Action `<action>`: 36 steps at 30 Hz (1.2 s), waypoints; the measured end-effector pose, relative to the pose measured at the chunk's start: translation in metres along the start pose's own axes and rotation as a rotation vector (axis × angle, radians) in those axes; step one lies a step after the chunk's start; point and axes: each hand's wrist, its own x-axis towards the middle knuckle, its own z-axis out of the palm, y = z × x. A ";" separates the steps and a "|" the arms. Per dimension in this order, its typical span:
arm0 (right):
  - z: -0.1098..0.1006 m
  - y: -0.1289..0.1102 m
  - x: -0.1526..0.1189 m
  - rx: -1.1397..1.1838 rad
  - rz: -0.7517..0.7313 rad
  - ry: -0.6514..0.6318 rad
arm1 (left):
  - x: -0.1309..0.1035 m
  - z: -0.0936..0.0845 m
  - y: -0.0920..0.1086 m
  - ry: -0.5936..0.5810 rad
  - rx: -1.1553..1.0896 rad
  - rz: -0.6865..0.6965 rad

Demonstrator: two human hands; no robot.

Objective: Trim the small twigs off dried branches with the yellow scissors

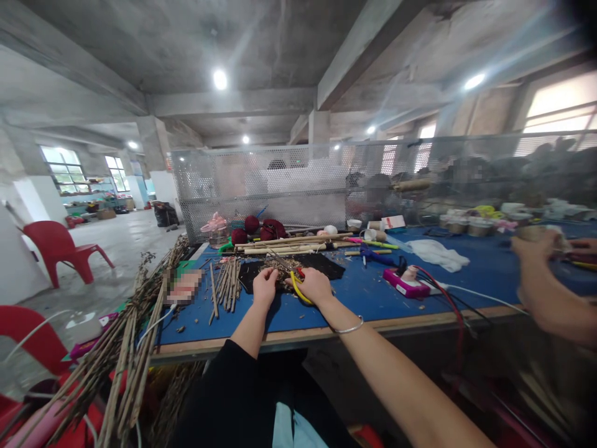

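Yellow-handled scissors (301, 289) are in my right hand (314, 285), their blades pointing up and left over a pile of dry plant bits (285, 269). That pile lies on a black cloth (329, 266) on the blue tabletop (359, 309). My left hand (265, 285) is at the left side of the pile, its fingers pinched together; what they hold is too small to make out. Left of the cloth lies a group of short cut stalks (228, 283). A bracelet (351, 326) circles my right wrist.
Long dry stalks (133, 348) lean over the table's left edge. Behind the cloth are light sticks (270, 247) and dark red yarn balls (273, 229). A magenta power strip (405, 284) with cables sits to the right. Another person's hands (536, 246) work at the far right.
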 end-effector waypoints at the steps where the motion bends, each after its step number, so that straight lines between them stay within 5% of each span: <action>1: 0.001 0.001 0.000 0.002 0.006 0.008 | -0.001 -0.001 0.002 -0.002 0.009 -0.013; 9: 0.005 0.002 0.001 0.008 -0.058 0.092 | 0.000 -0.001 0.005 0.084 0.088 0.014; 19: 0.008 0.003 0.002 0.081 -0.164 0.084 | -0.005 0.010 0.011 -0.161 -0.301 -0.192; 27: 0.005 0.000 0.001 0.097 -0.194 0.098 | -0.010 0.013 0.013 -0.262 -0.335 -0.180; 36: 0.001 -0.001 0.001 0.101 -0.121 -0.034 | -0.011 0.012 0.016 -0.204 -0.282 -0.158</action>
